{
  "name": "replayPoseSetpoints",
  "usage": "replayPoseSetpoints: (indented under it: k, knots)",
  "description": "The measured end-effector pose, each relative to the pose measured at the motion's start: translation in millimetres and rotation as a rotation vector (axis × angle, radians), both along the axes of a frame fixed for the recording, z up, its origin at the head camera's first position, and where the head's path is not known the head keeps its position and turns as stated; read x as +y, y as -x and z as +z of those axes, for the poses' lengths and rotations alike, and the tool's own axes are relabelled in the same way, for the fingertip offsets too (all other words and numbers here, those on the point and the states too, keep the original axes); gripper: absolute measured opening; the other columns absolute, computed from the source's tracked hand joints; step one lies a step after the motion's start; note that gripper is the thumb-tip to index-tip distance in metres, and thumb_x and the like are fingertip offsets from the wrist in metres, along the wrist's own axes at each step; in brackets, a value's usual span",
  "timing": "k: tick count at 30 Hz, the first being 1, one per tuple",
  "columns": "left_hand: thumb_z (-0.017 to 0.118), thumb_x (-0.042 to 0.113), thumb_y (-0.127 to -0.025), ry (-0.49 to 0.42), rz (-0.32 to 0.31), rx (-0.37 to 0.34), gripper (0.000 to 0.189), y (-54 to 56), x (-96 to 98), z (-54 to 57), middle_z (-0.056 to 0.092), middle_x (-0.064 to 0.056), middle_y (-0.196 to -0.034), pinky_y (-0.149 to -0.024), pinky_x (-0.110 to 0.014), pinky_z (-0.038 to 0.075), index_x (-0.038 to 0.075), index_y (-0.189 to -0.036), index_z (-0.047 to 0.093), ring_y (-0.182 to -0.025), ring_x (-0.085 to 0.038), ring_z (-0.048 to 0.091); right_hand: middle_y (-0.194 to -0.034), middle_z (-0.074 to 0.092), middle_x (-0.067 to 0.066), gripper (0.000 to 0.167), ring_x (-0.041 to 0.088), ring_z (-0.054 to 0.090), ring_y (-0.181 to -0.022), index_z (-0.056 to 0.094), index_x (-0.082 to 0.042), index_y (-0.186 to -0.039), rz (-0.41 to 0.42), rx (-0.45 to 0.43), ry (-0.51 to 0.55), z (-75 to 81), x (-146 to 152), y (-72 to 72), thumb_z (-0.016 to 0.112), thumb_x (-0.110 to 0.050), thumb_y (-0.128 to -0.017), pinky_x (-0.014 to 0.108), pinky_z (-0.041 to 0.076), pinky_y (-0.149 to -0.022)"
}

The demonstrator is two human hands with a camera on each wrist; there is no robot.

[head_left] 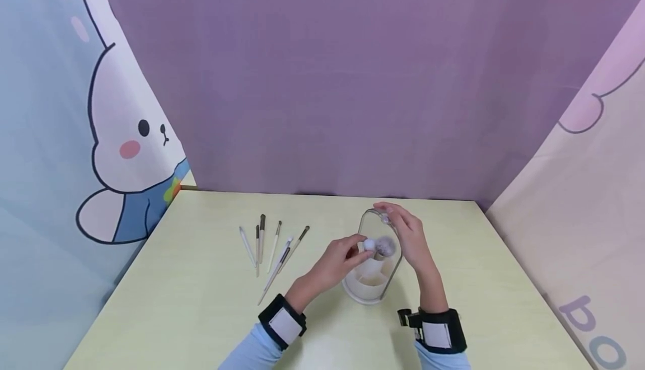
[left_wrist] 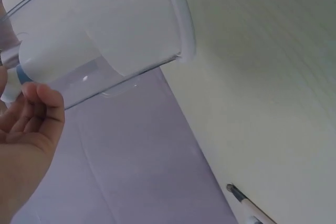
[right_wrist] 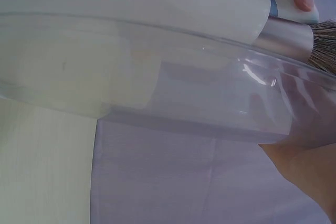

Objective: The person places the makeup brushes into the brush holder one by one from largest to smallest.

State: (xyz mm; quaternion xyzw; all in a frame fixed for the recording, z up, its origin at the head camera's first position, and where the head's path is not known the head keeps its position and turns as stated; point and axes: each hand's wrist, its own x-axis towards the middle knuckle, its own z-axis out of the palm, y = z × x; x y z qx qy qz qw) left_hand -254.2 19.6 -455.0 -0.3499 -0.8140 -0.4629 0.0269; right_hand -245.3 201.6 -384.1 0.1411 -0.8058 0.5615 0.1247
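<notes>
The clear-walled holder [head_left: 369, 290], with a white base and inner compartments, stands on the table in the head view. A fluffy grey brush [head_left: 386, 247] with a silver ferrule [right_wrist: 286, 38] sticks up from it. Beside that brush, my left hand [head_left: 339, 258] pinches a small white piece [head_left: 369, 244], which shows a blue band [right_wrist: 273, 6] in the right wrist view; its lower part is hidden in the holder. My right hand [head_left: 407, 234] grips the top edge of the holder's clear arched cover [head_left: 364, 220], fingers over the rim.
Several slim makeup brushes [head_left: 276, 274] lie loosely spread on the pale table [head_left: 176, 303] to the left of the holder. A purple cloth [head_left: 327, 79] hangs behind the table's back edge, and printed cloths [head_left: 40, 163] hang at both sides.
</notes>
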Motion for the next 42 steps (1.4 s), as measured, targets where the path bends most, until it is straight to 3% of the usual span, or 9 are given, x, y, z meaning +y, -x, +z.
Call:
replayPoseSetpoints:
  k: [8, 12, 18, 27, 31, 38, 42]
  knots:
    - [0.062, 0.030, -0.087, -0.068, -0.029, -0.064, 0.035, 11.3, -8.9, -9.3, 0.050, 0.005, -0.068, -0.053, -0.018, 0.040, 0.017, -0.117, 0.053, -0.057, -0.003, 0.044, -0.122, 0.060, 0.004, 0.039, 0.016, 0.051, -0.117, 0.061, -0.013, -0.117, -0.006, 0.031, -0.008, -4.8, 5, 5.7, 0.039, -0.040, -0.097, 0.048, 0.037, -0.099]
    - [0.063, 0.024, -0.087, -0.094, 0.004, -0.082, 0.026, 19.9, -16.9, -8.7, 0.053, 0.004, -0.068, -0.053, -0.018, 0.040, 0.015, -0.110, 0.057, -0.056, -0.004, 0.047, -0.122, 0.059, 0.006, 0.040, 0.015, 0.051, -0.117, 0.060, -0.012, -0.117, -0.001, 0.035, -0.003, -3.5, 5, 5.7, 0.038, -0.039, -0.097, 0.047, 0.036, -0.100]
    - [0.059, 0.015, -0.089, -0.050, 0.174, -0.100, 0.009, 35.9, -40.5, -6.8, 0.053, 0.002, -0.067, -0.049, -0.020, 0.039, 0.017, -0.098, 0.060, -0.055, -0.007, 0.046, -0.122, 0.059, 0.006, 0.039, 0.017, 0.051, -0.118, 0.060, -0.011, -0.117, 0.004, 0.020, 0.015, -4.6, 5, 5.8, 0.038, -0.036, -0.098, 0.044, 0.036, -0.102]
    - [0.056, 0.013, -0.090, -0.011, 0.397, -0.165, 0.010, 58.7, -84.5, -13.6, 0.054, -0.003, -0.067, -0.046, -0.023, 0.037, 0.010, -0.098, 0.061, -0.052, -0.012, 0.045, -0.122, 0.059, 0.006, 0.037, 0.015, 0.050, -0.119, 0.059, -0.009, -0.119, -0.002, -0.017, 0.025, -4.2, 3, 4.3, 0.038, -0.032, -0.099, 0.037, 0.036, -0.102]
    - [0.053, 0.012, -0.092, 0.071, 0.507, -0.223, 0.014, 65.4, -103.5, -18.6, 0.054, -0.004, -0.065, -0.043, -0.024, 0.036, 0.004, -0.101, 0.060, -0.047, -0.012, 0.043, -0.122, 0.060, 0.005, 0.038, 0.015, 0.051, -0.118, 0.060, -0.010, -0.118, -0.002, -0.014, 0.023, -4.7, 3, 4.4, 0.038, -0.035, -0.098, 0.037, 0.036, -0.101]
    - [0.050, 0.013, -0.092, 0.321, 0.684, -0.194, 0.016, 74.7, -131.6, -26.5, 0.056, -0.010, -0.069, -0.044, -0.026, 0.036, -0.001, -0.091, 0.056, -0.049, -0.016, 0.045, -0.122, 0.060, 0.005, 0.036, 0.014, 0.051, -0.117, 0.061, -0.010, -0.117, -0.003, -0.029, 0.031, -2.4, 2, 2.8, 0.039, -0.032, -0.099, 0.039, 0.035, -0.101]
    - [0.050, 0.012, -0.092, 0.405, 0.732, -0.197, 0.018, 78.7, -144.6, -30.7, 0.057, -0.016, -0.072, -0.045, -0.028, 0.038, -0.005, -0.089, 0.055, -0.053, -0.020, 0.049, -0.122, 0.059, 0.010, 0.034, 0.020, 0.050, -0.118, 0.059, -0.004, -0.117, -0.001, -0.038, 0.030, 6.7, -2, -3.3, 0.038, -0.024, -0.099, 0.041, 0.035, -0.102]
